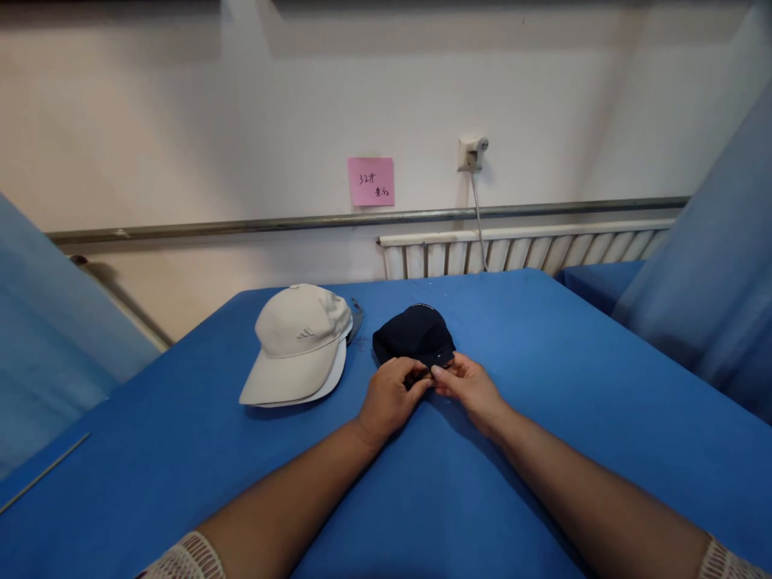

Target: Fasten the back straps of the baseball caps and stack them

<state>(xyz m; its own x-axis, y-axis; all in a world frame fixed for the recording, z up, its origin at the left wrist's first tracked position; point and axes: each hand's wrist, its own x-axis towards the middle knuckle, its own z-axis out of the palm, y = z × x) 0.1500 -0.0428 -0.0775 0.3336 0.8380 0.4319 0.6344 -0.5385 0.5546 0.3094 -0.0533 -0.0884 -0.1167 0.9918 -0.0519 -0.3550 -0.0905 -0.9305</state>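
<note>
Left hand (389, 398) and right hand (475, 392) pinch a dark cap (411, 334) between fingers on a blue bench (555, 362); stacked pale caps (300, 326) sit beside, a radiator (519, 253) behind.

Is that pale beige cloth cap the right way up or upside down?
Right way up: the pale beige cap has its rounded crown on top, with its brim sticking out low.

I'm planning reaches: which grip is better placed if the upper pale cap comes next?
Probably the left grip: it is nearer the upper pale cap. The right grip lies farther over; both touch the near side of the dark cap.
</note>
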